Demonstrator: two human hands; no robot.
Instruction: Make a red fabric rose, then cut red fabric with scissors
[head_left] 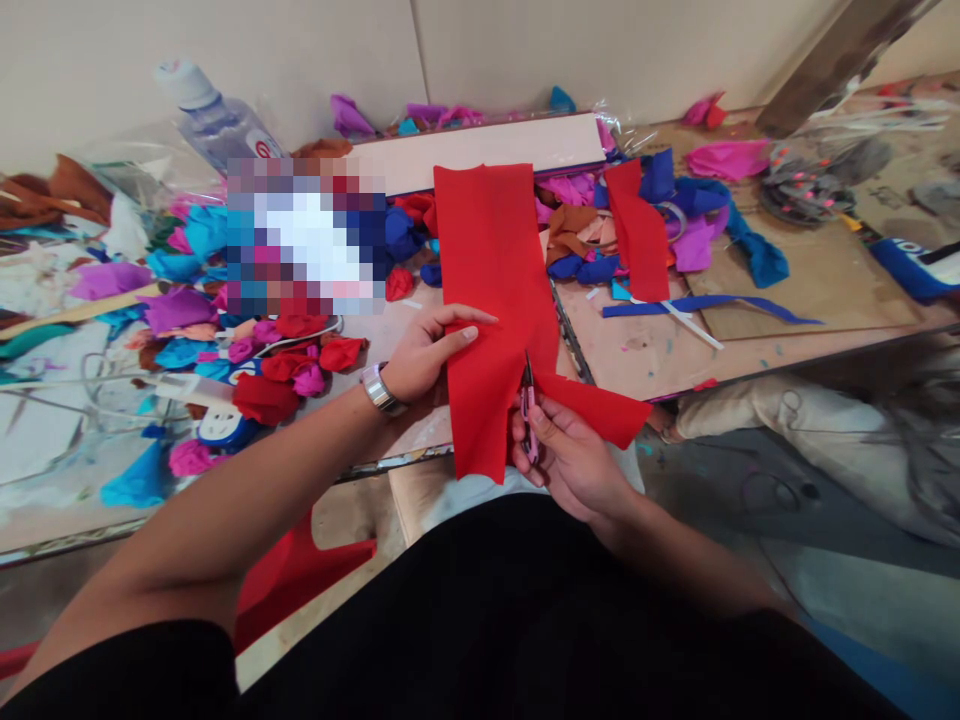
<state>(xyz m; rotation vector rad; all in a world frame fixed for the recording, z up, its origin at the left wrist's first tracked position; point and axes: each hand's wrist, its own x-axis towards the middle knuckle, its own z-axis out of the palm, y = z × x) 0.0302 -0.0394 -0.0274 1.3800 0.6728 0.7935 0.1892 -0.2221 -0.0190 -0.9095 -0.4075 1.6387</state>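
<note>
A long sheet of red crepe paper [491, 240] lies across the table and hangs past its front edge. A cut runs up from its lower end, with a flap [592, 405] spread to the right. My left hand [431, 350] is at the sheet's left edge, thumb and index finger on top; the other fingers are hidden, seemingly under the paper. In my right hand [566, 455] is a small pair of scissors with pink handles [532, 425]. Their dark blades point away from me, at the top of the cut.
Crumpled coloured paper pieces [180, 310] crowd the left side. A plastic bottle [217, 120] stands behind them, beside a blurred patch. Right of the sheet lie a smaller red piece [641, 235] and a blue strip [705, 305]. Someone's trousered leg [810, 430] shows at the right.
</note>
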